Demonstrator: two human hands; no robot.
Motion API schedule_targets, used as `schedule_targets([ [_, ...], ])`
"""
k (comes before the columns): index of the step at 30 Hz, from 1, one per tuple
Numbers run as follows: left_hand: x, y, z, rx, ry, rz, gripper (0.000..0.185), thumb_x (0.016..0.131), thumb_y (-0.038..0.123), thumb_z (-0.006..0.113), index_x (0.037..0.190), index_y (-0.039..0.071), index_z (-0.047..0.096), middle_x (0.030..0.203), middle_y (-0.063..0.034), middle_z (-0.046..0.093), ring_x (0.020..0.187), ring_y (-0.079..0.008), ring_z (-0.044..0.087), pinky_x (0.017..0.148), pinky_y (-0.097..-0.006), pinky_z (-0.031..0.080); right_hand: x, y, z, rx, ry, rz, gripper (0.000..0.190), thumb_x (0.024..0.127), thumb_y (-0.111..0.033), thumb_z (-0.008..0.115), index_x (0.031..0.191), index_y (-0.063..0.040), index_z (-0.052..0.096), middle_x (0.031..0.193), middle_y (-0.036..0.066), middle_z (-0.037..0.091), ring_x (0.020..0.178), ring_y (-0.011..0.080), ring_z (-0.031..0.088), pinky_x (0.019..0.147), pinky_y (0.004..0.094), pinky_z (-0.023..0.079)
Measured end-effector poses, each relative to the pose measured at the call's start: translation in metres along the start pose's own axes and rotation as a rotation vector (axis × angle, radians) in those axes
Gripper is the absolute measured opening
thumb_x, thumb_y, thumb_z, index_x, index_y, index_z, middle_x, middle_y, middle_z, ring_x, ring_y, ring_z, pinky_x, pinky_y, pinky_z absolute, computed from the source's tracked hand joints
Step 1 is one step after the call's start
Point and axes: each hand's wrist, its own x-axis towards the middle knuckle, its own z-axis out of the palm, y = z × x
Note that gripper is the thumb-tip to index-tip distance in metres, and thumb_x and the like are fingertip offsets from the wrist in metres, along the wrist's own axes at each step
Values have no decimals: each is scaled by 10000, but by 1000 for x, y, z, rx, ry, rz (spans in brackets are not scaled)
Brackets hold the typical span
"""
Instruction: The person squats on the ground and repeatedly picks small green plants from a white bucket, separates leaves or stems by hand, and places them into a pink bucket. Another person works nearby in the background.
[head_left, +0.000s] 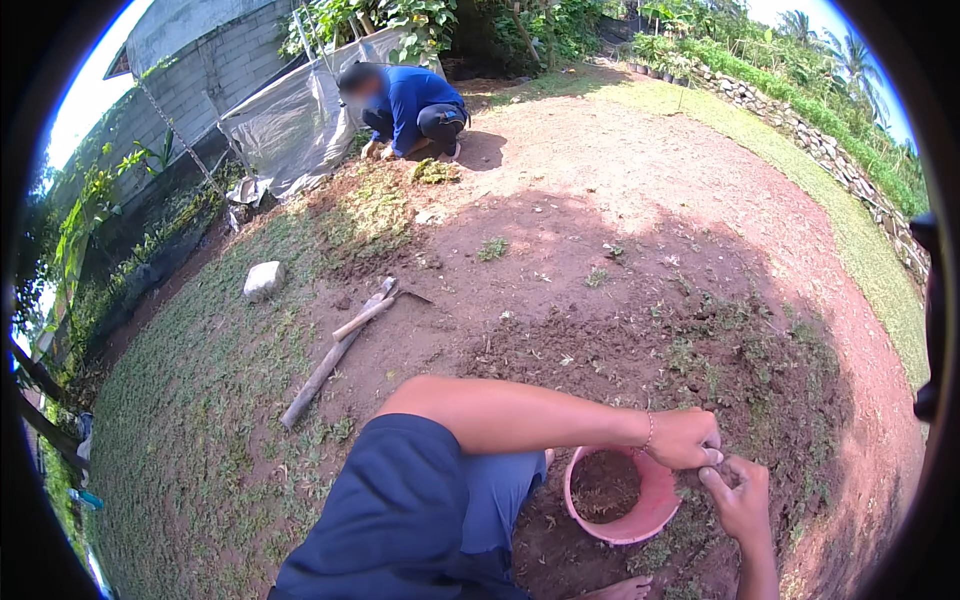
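Note:
Both hands meet fingertip to fingertip at the right rim of a pink plastic pot (660, 501), which stands on the ground and has dark soil inside. My left hand (684, 440), with a thin bracelet at its wrist, reaches across from the left with curled fingers. My right hand (739, 491) comes up from below, thumb and fingers pinched close to the left fingertips. Something very small may be between the fingertips, but I cannot tell what. Loose dug soil with small weeds (720, 360) lies beyond and to the right of the hands.
Two wooden-handled tools (322, 379) lie crossed on the soil, near a pale block (264, 281). Another person (420, 101) in blue crouches by a sheet fence (289, 124), hands at the ground, beside a clump of weeds (435, 172). A stone wall (810, 139) runs along the right.

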Motion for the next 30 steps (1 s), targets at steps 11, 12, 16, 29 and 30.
schedule_targets([
  [11, 5, 0, -2, -70, 8, -74, 341, 1001, 263, 568, 890, -47, 659, 650, -197, 588, 577, -206, 535, 607, -430, 460, -1, -7, -6, -22, 109, -116, 261, 812, -152, 796, 726, 13, 613, 545, 99, 546, 474, 175, 501, 495, 347, 396],
  [12, 5, 2, -2, -88, 4, -86, 339, 1000, 271, 576, 909, -44, 665, 653, -177, 596, 596, -176, 532, 609, -419, 460, 0, -8, -7, -13, 110, -135, 263, 813, -155, 796, 725, 9, 611, 545, 102, 545, 473, 180, 505, 496, 348, 399],
  [16, 5, 9, -4, -80, 20, -87, 340, 994, 278, 592, 906, -42, 667, 666, -161, 602, 634, -138, 520, 614, -402, 458, 1, -8, -10, -36, 91, -119, 263, 821, -164, 794, 738, 2, 608, 547, 102, 537, 475, 188, 509, 497, 354, 402],
  [29, 6, 27, -6, -228, 26, -271, 352, 1027, 242, 590, 849, -53, 663, 622, 43, 467, 640, -38, 407, 523, -316, 365, -1, 11, -6, -89, 228, -468, 248, 837, -178, 799, 891, 10, 647, 669, 156, 584, 575, 334, 600, 528, 423, 449],
  [30, 6, 27, -5, -252, 14, -308, 352, 1029, 241, 588, 850, -53, 663, 628, 50, 462, 642, -34, 404, 524, -312, 362, 1, 11, -5, -78, 261, -506, 247, 832, -173, 807, 878, 3, 640, 648, 135, 558, 537, 303, 569, 503, 408, 424],
])
